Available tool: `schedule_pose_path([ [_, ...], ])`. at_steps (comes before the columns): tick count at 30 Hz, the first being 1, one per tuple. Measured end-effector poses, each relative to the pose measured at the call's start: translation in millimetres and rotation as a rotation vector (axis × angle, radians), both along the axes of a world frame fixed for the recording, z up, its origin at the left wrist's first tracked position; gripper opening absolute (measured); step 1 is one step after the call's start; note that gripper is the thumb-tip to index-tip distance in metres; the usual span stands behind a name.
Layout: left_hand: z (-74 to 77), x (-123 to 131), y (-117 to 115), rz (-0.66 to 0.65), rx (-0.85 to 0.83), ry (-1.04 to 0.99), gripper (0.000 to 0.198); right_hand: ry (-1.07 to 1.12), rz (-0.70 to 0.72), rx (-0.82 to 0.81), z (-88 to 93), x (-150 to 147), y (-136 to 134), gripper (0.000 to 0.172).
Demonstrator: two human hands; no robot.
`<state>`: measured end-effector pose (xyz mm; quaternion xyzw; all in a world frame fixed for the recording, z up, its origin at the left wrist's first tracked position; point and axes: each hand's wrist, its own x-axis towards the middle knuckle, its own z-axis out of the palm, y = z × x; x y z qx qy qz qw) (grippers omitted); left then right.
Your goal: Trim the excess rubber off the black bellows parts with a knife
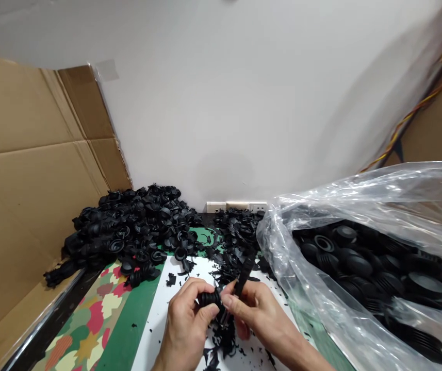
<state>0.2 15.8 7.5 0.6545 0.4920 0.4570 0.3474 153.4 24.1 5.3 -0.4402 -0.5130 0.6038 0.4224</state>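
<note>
Just one ribbed black part (207, 298) occupies the left hand (185, 320).

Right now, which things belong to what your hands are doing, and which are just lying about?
Probably the job:
black ribbed piece, in the left hand
dark strip, in the right hand
black scraps
pile of black pieces
clear bag of pieces

Probably just there:
cardboard
wall sockets
twisted wires
</note>
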Motion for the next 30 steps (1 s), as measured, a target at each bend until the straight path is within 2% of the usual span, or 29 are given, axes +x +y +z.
schedule_pose_path([
  [4,-2.8,-0.7,0.4,-0.014,-0.026,-0.029,0.020,-0.019,-0.030,-0.028,2.5,-6.1,-3.2,0.014],
  [12,-4.6,-1.7,2.2,0.031,-0.161,-0.136,0.014,0.046,-0.032,-0.085,-2.2,-6.9,0.4,0.012],
  [16,-4.5,-2.3,2.4,0.046,-0.096,-0.076,0.010,0.077,-0.044,-0.091,-4.5,-9.3,-0.3,0.012],
  [21,-3.7,-4.0,2.2,0.081,0.045,0.032,0.010,0.102,-0.020,-0.033,-1.8,-0.2,0.3,0.024],
  [26,-1.4,-3.9,1.2,0.089,0.100,0.096,0.011,0.197,-0.181,0.074,-4.1,9.5,3.8,0.033],
  [30,-2.0,-3.2,0.1,0.068,0.110,0.130,0.013,0.221,-0.176,0.125,-9.1,5.6,2.2,0.029],
])
